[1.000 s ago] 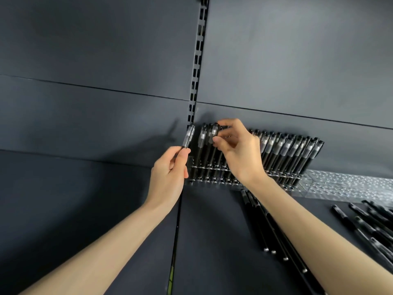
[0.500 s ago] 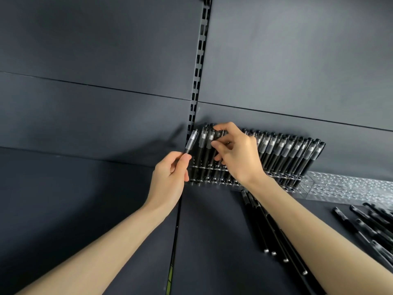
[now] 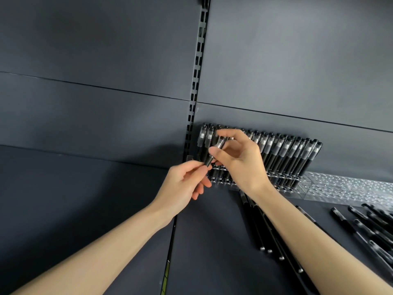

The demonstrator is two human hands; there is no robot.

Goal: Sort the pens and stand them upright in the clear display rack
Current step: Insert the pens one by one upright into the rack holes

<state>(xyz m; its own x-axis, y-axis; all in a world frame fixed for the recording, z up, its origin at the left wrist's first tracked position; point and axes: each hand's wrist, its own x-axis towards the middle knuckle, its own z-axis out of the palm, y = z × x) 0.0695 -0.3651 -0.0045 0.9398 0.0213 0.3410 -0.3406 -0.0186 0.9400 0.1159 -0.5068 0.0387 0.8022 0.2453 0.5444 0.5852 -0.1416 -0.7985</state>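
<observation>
A clear display rack (image 3: 331, 187) stands against the shelf's back wall, its left half filled with several upright black pens (image 3: 285, 158). In front of the rack's left end both hands meet on one black pen (image 3: 215, 149) with a clear grip section. My left hand (image 3: 182, 184) pinches its lower end. My right hand (image 3: 238, 158) pinches its upper part between thumb and fingers. The pen is tilted, top to the right. My right hand hides part of the rack's left pens.
Several loose black pens (image 3: 261, 226) lie on the dark shelf below my right forearm, and another heap of pens (image 3: 370, 226) lies at the right. A slotted upright rail (image 3: 197, 67) runs up the back wall. The rack's right half holds no pens.
My left hand brought its pen rightward and down to my right hand, which left the racked pens and now pinches it too. The view has shifted slightly.
</observation>
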